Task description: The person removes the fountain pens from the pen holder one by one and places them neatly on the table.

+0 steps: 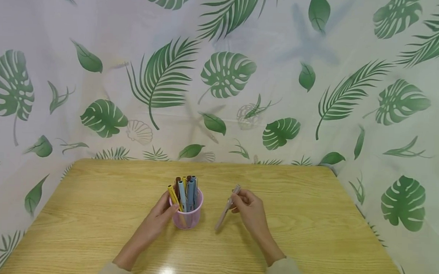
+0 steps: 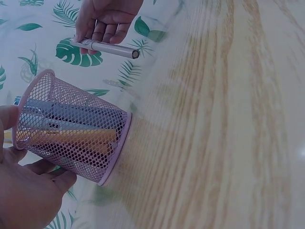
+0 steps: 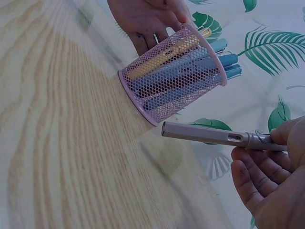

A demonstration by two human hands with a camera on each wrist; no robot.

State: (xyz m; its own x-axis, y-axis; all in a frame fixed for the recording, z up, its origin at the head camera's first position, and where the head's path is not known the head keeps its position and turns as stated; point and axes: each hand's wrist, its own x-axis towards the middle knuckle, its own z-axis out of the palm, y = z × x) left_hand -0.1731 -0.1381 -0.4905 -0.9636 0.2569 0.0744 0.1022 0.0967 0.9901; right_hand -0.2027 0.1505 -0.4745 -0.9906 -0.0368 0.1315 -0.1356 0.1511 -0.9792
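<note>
A pink mesh pen cup [image 1: 187, 221] stands upright on the table, filled with several pens [image 1: 190, 192] in yellow, brown, light blue and darker blue. My left hand [image 1: 161, 213] grips the cup from its left side, thumb at the rim and fingers behind the mesh. To the right of the cup, my right hand [image 1: 251, 210] pinches a greyish-pink pen [image 3: 205, 133] near its clip end, between thumb and fingers. That pen slants down to the left, its plain end pointing toward the tabletop. In the left wrist view, the cup's mesh wall [image 2: 71, 129] shows the pens inside.
The wooden table [image 1: 94, 197] reaches back to a white cloth backdrop [image 1: 183, 139] printed with green leaves, which also runs along both sides. A bright glare spot lies on the wood near the front.
</note>
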